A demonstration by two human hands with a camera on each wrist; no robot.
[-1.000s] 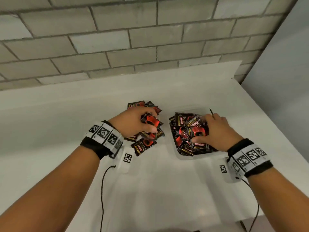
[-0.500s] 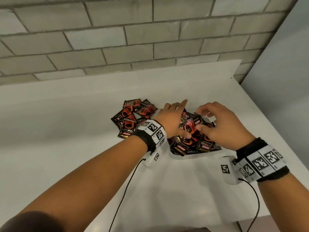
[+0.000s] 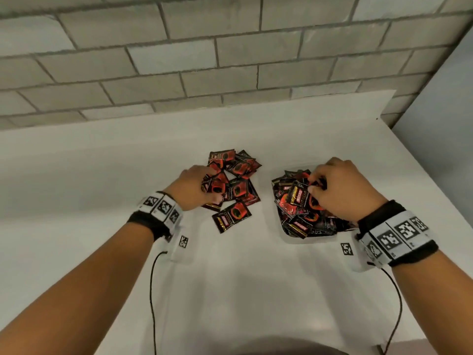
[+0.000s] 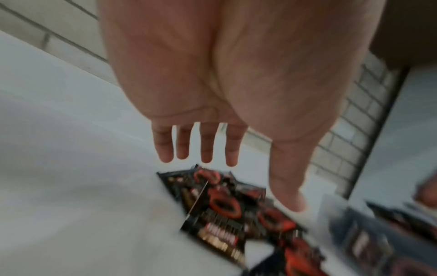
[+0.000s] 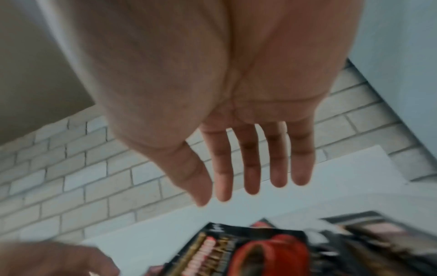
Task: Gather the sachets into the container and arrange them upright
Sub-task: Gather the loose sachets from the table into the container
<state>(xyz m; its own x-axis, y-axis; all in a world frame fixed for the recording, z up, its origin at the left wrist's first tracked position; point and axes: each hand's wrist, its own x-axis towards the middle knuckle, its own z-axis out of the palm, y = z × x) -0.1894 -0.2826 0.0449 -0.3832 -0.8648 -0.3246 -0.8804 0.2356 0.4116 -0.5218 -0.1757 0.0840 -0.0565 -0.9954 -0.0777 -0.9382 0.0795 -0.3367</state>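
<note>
Several black-and-red sachets lie in a loose pile (image 3: 238, 185) on the white table, one sachet (image 3: 231, 217) apart at the near side. A clear container (image 3: 307, 239) to the right holds many more sachets (image 3: 294, 201), lying jumbled. My left hand (image 3: 212, 185) is down on the pile's left side. In the left wrist view that hand (image 4: 248, 179) has straight fingers just over the pile (image 4: 224, 207), holding nothing. My right hand (image 3: 313, 187) reaches into the container, fingertips at the sachets. The right wrist view shows its fingers (image 5: 253, 168) straight above a sachet (image 5: 264, 255).
A grey brick wall (image 3: 230, 60) backs the white table (image 3: 243, 290). The table's right edge runs beside a pale wall (image 3: 440, 124). Thin black cables (image 3: 152, 290) hang from both wrist bands.
My left hand has left the container and moved left onto the loose pile. The right hand has stayed at the container.
</note>
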